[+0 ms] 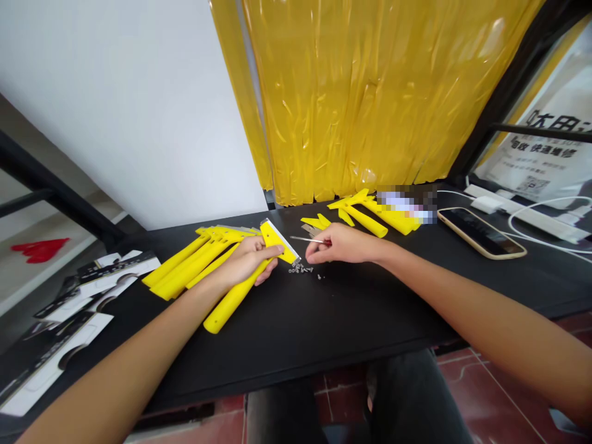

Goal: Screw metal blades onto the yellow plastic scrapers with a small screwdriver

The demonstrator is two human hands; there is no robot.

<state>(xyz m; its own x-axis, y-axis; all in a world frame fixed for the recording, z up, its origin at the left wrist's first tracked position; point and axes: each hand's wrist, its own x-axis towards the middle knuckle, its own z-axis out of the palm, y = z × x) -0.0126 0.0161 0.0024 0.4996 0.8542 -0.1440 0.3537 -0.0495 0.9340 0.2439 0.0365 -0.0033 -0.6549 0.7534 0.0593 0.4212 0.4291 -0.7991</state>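
In the head view, a yellow plastic long-handled scraper with a pale metal-edged head lies at the centre of the frame, its handle slanting toward the lower left. The left hand grasps it below the head, thumb across the yellow plastic and fingers wrapped beneath. Right of it, the right hand pinches a thin metal-shafted screwdriver with a reddish grip; its tip is just beside the scraper's edge, and whether they touch cannot be told.

The work looks partway through. Left of centre, a row of similar yellow plastic tools lies side by side, grey metal showing around their heads, so these may be the further-along ones. Right of centre, more yellow plastic handles show no clear metal edge and are perhaps less advanced, though they are partly hidden.

Loose parts suggest fitting or removal remains unfinished: small silver screws lie scattered below the held head, with small wedge-like yellow plastic pieces and flat grey metal pieces above the right hand. Whether the held head has its screws is too small to tell. At lower left lies white-and-black cardboard packaging, spread flat and apart from the tools.
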